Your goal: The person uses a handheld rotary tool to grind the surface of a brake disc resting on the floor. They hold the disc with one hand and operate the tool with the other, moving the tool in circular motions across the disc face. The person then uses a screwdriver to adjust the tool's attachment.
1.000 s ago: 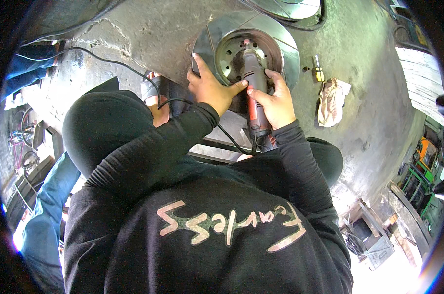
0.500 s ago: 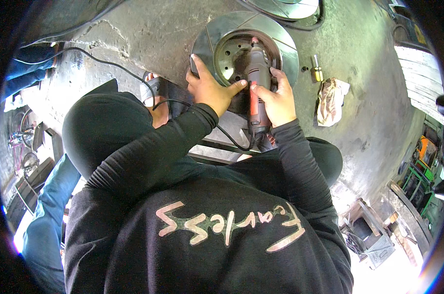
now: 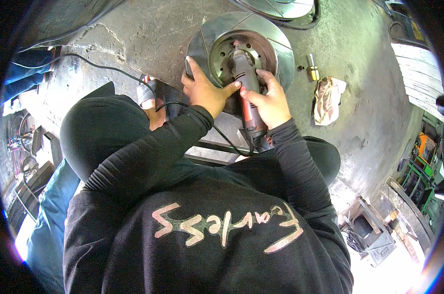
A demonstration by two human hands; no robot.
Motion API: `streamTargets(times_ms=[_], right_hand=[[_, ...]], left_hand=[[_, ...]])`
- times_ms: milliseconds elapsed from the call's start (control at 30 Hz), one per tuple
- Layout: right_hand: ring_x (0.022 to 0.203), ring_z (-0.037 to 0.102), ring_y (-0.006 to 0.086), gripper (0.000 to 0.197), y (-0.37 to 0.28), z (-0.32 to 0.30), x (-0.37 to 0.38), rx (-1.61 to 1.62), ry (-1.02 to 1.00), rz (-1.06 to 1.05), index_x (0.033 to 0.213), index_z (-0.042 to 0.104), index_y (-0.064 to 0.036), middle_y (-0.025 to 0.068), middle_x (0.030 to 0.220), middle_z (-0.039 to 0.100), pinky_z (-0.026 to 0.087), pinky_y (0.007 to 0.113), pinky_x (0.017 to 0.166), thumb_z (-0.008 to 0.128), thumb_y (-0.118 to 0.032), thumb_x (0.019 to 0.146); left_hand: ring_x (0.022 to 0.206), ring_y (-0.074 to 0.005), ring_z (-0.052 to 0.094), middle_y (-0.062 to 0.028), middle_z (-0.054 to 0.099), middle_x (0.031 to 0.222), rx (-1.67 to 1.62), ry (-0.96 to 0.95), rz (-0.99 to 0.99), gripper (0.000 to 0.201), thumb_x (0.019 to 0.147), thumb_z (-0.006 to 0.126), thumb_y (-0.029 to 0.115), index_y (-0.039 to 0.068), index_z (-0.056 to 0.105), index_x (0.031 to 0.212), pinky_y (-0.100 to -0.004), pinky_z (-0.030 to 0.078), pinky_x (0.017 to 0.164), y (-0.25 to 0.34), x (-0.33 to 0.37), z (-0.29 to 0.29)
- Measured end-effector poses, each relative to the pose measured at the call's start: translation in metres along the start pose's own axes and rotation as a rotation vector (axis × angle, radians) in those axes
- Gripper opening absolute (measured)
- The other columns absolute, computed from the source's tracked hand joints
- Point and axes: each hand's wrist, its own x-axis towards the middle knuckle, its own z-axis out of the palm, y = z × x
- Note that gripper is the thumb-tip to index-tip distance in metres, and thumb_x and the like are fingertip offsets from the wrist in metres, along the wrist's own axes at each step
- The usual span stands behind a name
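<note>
A shiny brake disc [image 3: 283,51] with a raised round hub lies in front of me. My right hand [image 3: 272,102] is closed around a dark grey and red corded die grinder [image 3: 245,71]. Its small pinkish grinding tip [image 3: 236,43] reaches into the hub's recess; whether it touches metal I cannot tell. With its fingers at the disc's near left edge, my left hand [image 3: 206,92] clasps the rim, and its thumb stretches over to the grinder's side. The lower part of the hub is hidden by the grinder and my hands.
Right of the disc lie a yellow-handled screwdriver [image 3: 313,68] and a crumpled beige cloth [image 3: 327,102]. A second disc [image 3: 280,8] is at the top, with a dark hose curving round it. The grinder's black cord [image 3: 112,68] loops off left. Another person's blue-clad leg [image 3: 48,215] is at lower left.
The grinder's front end has swung left across the hub recess, and my right hand has shifted slightly left with it. My left hand stays at the disc's edge.
</note>
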Motion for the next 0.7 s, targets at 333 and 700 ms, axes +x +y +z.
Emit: streamTargets(times_ms=[333, 700], right_hand=[[0.106, 0.054, 0.0220, 0.068, 0.001, 0.000, 0.003, 0.051, -0.047, 0.078, 0.125, 0.048, 0.0070, 0.0189, 0.115, 0.057, 0.043, 0.031, 0.090, 0.076, -0.020, 0.069], [0.096, 0.061, 0.0257, 0.066, 0.010, 0.004, 0.006, -0.006, -0.005, -0.004, 0.122, 0.049, 0.0050, 0.0211, 0.107, 0.061, 0.048, 0.034, 0.085, 0.075, -0.020, 0.067]], left_hand=[[0.125, -0.0516, 0.029, -0.0378, 0.018, 0.137, 0.008, 0.000, -0.002, 0.131, 0.057, 0.087, 0.047, 0.006, 0.000, 0.146, -0.0511, 0.034, 0.102, 0.001, 0.000, 0.000], [0.124, -0.0521, 0.030, -0.0385, 0.017, 0.137, 0.002, 0.011, 0.015, 0.130, 0.058, 0.086, 0.046, 0.005, -0.001, 0.146, -0.0506, 0.033, 0.103, -0.001, 0.001, 0.001]])
